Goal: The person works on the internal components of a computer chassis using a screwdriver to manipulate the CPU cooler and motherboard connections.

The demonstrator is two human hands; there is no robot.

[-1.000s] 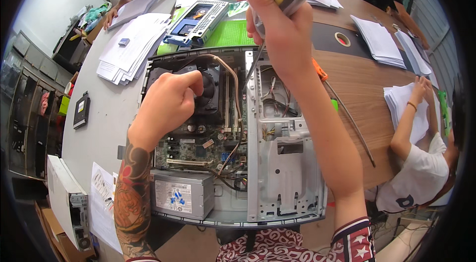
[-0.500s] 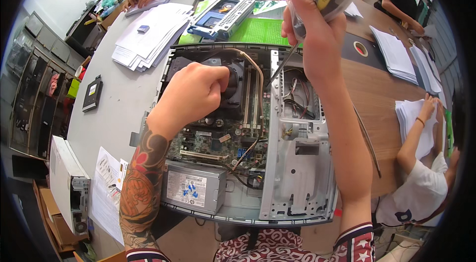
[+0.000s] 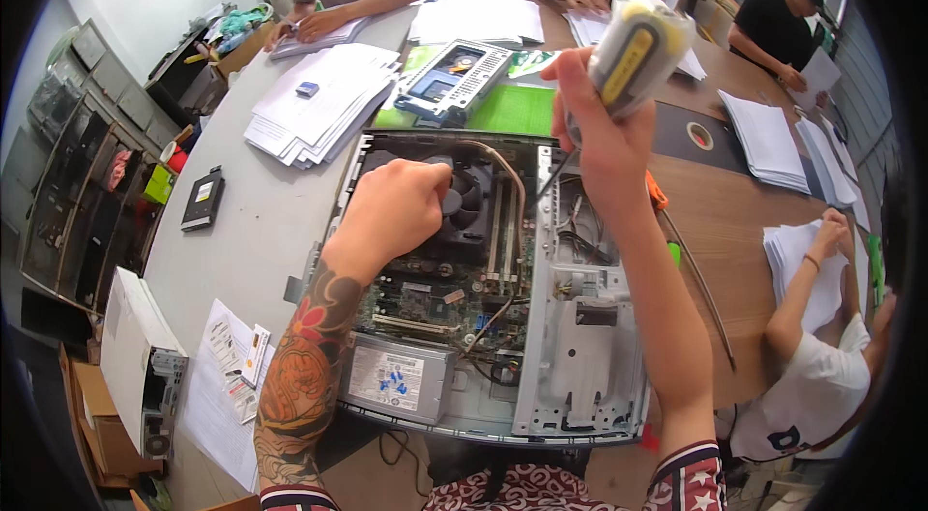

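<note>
**Bright daylight up top, heavy fisheye at the rim**

Strong light pours in from twelve o'clock, washing the far end of the table (image 3: 483, 8) to near white, detail gone there. The open computer case (image 3: 483, 289) at centre is evenly lit and sharp, shadows soft and short under the left hand (image 3: 391, 211). The right hand (image 3: 599, 124) and its yellow-grey screwdriver (image 3: 633, 52) sit close to the lens, slightly soft, with a sheen on the handle. Towards nine o'clock the cabinets (image 3: 68, 182) fall dimmer. Straight edges bow outward, and a black vignette ring closes every corner.
</note>
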